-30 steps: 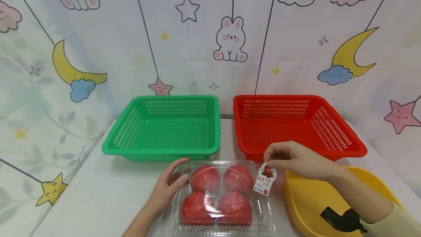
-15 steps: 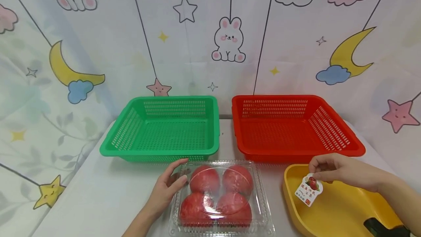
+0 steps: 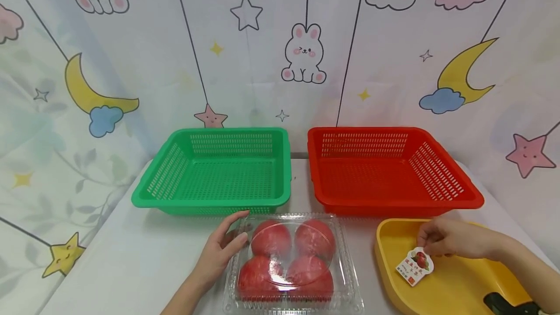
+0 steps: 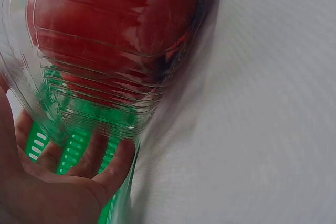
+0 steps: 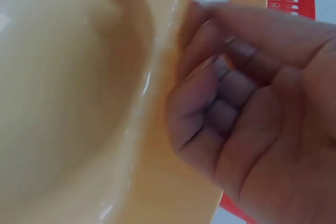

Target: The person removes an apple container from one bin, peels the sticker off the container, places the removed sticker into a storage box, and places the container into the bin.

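A clear plastic clamshell box (image 3: 345, 276) with several red apples (image 3: 272, 238) inside lies on the white table in front of me. My left hand (image 3: 222, 247) rests at the box's left side, fingers relaxed; in the left wrist view the fingertips (image 4: 122, 153) touch its ribbed wall. Between thumb and finger my right hand (image 3: 455, 238) pinches a small white label card (image 3: 414, 266) printed with red fruit and red writing. That hand is inside the yellow bin (image 3: 385, 269), with the card low in it.
A green basket (image 3: 210, 202) stands at the back left, a red basket (image 3: 398, 204) at the back right. A black-handled object (image 3: 509, 305) lies in the yellow bin, partly hidden by the right forearm. A printed curtain (image 3: 249, 62) closes off the back.
My right hand has carried the label card from the box's right side rightward over the yellow bin, then lowered it inside. The left hand has stayed at the box.
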`<state>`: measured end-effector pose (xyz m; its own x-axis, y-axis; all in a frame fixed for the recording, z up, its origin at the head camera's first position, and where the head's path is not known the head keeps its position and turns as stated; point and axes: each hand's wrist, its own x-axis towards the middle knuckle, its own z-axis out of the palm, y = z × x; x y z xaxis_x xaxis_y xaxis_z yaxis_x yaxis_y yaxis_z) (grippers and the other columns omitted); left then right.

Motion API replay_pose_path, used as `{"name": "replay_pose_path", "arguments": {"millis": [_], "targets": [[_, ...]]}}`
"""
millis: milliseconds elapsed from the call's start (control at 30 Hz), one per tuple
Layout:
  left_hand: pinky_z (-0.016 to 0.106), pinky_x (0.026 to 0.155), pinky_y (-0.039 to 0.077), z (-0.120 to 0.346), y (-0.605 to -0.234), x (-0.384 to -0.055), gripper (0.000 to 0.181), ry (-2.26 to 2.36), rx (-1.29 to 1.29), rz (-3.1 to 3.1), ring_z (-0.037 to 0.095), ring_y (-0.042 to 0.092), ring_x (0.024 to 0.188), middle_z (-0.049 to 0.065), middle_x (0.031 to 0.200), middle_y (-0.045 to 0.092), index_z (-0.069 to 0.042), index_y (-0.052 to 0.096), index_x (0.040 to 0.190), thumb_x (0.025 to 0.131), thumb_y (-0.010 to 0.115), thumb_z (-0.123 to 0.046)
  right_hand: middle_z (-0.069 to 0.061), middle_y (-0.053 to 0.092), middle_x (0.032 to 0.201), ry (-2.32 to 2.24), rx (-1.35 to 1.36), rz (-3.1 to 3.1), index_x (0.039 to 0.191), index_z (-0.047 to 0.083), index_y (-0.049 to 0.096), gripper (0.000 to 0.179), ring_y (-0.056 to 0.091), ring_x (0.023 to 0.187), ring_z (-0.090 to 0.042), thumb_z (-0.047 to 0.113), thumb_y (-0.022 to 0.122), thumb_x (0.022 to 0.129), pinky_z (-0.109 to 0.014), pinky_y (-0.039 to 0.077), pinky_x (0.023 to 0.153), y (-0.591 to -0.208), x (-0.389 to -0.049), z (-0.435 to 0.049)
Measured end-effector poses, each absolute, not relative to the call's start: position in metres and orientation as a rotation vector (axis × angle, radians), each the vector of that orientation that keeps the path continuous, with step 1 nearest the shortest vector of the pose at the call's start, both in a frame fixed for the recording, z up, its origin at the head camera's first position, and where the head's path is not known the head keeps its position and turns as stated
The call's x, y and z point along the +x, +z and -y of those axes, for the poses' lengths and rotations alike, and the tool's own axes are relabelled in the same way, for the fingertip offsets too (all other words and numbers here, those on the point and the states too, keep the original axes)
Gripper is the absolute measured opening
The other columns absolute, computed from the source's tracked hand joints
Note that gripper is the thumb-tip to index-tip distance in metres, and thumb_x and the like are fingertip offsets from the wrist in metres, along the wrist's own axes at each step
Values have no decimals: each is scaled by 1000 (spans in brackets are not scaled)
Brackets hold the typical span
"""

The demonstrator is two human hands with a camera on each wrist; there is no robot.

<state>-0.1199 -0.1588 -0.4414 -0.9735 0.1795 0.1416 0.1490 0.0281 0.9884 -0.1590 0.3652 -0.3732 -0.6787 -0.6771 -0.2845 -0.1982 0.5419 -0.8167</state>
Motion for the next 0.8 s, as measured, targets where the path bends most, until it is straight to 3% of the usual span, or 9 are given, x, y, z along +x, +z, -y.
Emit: {"name": "replay_pose_path", "arguments": {"millis": [233, 567, 800], "targets": [[32, 91, 54, 159, -441, -119, 48, 2164, 358, -2217, 44, 52, 125, 17, 152, 41, -8, 49, 146, 99, 59, -6, 1, 59, 75, -980, -653, -2216, 98, 6, 62, 4, 54, 62, -13, 4, 64, 96, -19, 42, 53, -377, -160, -362], [32, 91, 53, 157, -441, -120, 47, 2169, 365, -2209, 45, 51, 126, 17, 152, 40, -8, 49, 146, 100, 59, -6, -12, 62, 88, -1022, -599, -2176, 116, -2, 63, 18, 58, 70, -20, 3, 58, 99, -22, 48, 56, -369, -158, -367], [32, 91, 54, 158, -441, -118, 46, 2173, 360, -2210, 45, 52, 126, 18, 152, 40, -7, 50, 145, 100, 58, -4, -12, 62, 100, -939, -531, -2256, 127, -5, 60, 30, 60, 82, -23, 10, 58, 101, -31, 58, 69, -344, -153, -364]]}}
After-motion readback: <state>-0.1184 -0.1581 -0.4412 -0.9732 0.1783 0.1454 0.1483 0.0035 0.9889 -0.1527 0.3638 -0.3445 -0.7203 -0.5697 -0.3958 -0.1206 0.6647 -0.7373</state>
